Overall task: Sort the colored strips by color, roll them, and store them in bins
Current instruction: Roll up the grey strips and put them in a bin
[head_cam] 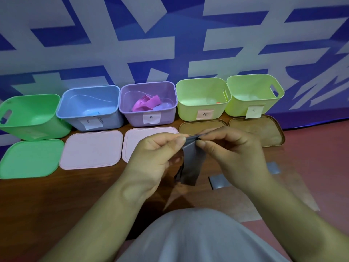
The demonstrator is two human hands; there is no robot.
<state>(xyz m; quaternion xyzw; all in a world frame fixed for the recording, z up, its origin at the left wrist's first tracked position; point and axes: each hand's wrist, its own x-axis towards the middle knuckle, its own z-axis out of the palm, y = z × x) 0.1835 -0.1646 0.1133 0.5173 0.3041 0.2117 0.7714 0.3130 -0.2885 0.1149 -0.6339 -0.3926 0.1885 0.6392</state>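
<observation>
Head view, nearest first: grey clothing [198, 239] at the bottom edge, both forearms reaching forward above it. Left hand [156, 154] and right hand [232, 148] raised close together above the wooden surface [56, 195]. Grey strip [192, 163] pinched at its top edge between thumb and fingers [179, 141] of the left hand, and likewise by the right fingers [203, 143]; lower part hanging limp, apparently clear of the surface.

Judged light, thin and floppy, unable to hold a shape. Grip at one short end, keep tension while rolling, and keep the finished coil pinched or expect unwinding.

Two flat grey pieces [219, 181] lying just beyond, to the right. Farther out, a row of lids [92, 149], then open bins: green bin [37, 127], blue bin [71, 123], purple bin [170, 116] holding pink strips [146, 104], yellow-green bins [188, 110]. Labels too small to read; destination for grey not determinable.
</observation>
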